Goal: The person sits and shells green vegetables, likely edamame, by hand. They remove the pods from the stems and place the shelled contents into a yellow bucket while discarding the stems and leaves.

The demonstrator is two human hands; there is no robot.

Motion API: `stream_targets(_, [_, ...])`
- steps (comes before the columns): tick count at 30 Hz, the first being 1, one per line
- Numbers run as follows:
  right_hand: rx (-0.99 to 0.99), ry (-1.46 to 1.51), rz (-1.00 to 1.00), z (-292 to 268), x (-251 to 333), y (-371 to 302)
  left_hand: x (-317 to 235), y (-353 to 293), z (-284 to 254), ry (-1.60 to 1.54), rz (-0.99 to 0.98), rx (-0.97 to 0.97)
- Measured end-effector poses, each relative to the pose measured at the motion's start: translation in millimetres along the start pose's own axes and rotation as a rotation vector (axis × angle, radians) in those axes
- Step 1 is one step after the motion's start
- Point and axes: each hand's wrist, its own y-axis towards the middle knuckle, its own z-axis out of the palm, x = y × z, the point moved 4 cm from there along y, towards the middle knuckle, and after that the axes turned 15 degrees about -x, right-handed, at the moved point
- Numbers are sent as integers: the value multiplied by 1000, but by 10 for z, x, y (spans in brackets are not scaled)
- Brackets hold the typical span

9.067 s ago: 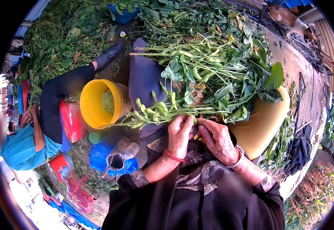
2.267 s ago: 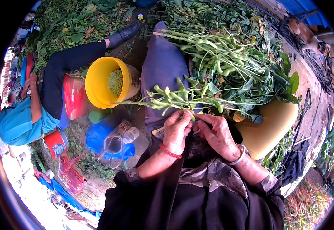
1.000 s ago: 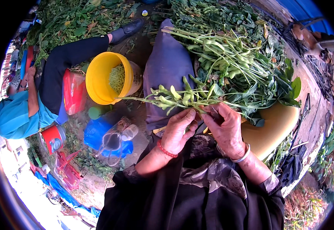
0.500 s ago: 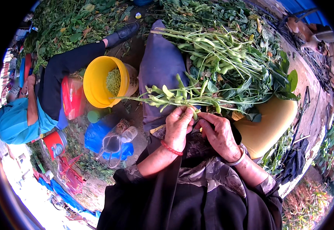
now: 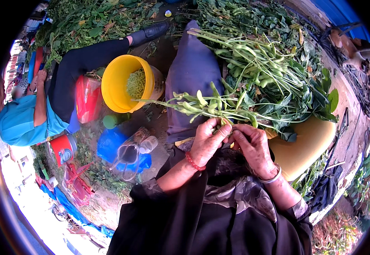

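Observation:
My left hand (image 5: 206, 143), with a red bead bracelet at the wrist, is closed with thumb and fingers pinched at a green bean pod by a leafless bean stalk (image 5: 210, 111). The stalk lies across my lap, its pods pointing several ways. Close beside it, my right hand (image 5: 253, 146) is also closed, its fingertips meeting the same pod; the exact grip is partly hidden. A thick pile of podded stalks (image 5: 261, 63) lies beyond on the right. Left of my knee, a yellow bucket (image 5: 113, 87) stands tilted toward me, holding shelled green beans (image 5: 136, 83).
A co-worker in a teal shirt (image 5: 19, 123) sits at the left, one leg stretched out. A red bag (image 5: 87, 100), a blue bag (image 5: 108, 144), a clear bottle (image 5: 148, 144) and a red bucket (image 5: 64, 149) stand nearby. Heaped leaves (image 5: 87, 29) cover the far ground. An animal (image 5: 346, 46) lies far right.
The view has shifted, so the scene sits farther right in the picture. My hands stay at the stalk, fingers still pinched together around the pod.

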Motion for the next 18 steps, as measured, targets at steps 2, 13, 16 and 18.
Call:
stream_targets(2, [-1, 175, 216, 0, -4, -6, 26, 11, -49, 8, -11, 6])
stream_targets(13, [-107, -294, -262, 93, 181, -58, -51, 33, -78, -237, -276, -41])
stream_targets(16, [-135, -294, -332, 89, 201, -52, -87, 49, -57, -271, -295, -11])
stream_targets(18, [-135, -326, -386, 90, 231, -52, -84, 56, -61, -270, -301, 27])
